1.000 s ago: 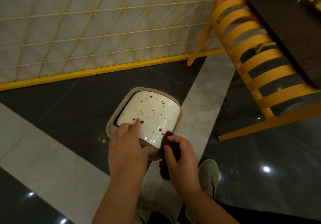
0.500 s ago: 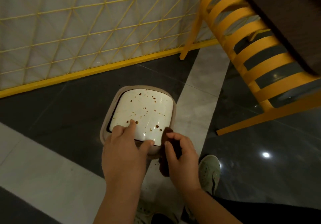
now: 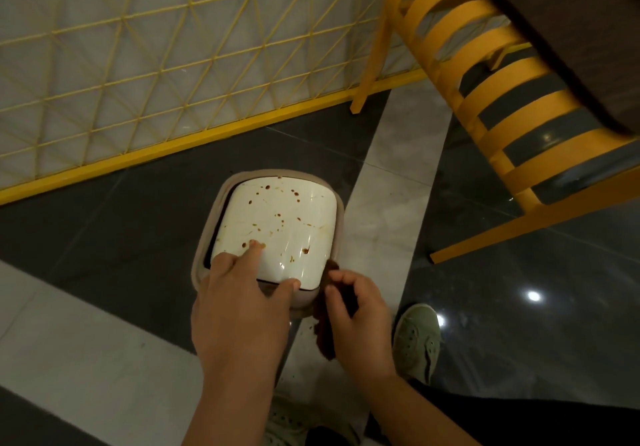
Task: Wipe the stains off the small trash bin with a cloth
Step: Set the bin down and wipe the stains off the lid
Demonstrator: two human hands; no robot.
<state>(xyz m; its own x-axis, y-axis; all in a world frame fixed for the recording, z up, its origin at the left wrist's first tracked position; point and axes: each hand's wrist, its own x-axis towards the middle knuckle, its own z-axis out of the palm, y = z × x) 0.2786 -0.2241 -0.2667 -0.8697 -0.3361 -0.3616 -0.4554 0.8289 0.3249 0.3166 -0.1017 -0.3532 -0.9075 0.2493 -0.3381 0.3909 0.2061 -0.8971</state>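
The small trash bin [image 3: 211, 224] stands on the floor below me, with a beige rim and a white swing lid [image 3: 287, 217] dotted with brown stains. My left hand [image 3: 242, 303] rests on the lid's near edge, thumb along the front and fingers spread on the white surface. My right hand [image 3: 360, 317] is at the bin's near right corner, closed on a dark brown cloth [image 3: 323, 335] that hangs down beside the bin wall. Part of the cloth is hidden behind my fingers.
A yellow wire-grid fence [image 3: 156, 75] runs behind the bin. A yellow slatted chair [image 3: 485, 75] with a dark seat stands at the right. My shoes [image 3: 415, 341] are on the glossy tiled floor just right of and below the bin.
The view has shifted slightly, so the bin sits a little higher and more central. My left hand stays pressed on the lid and my right hand keeps the cloth at the corner.
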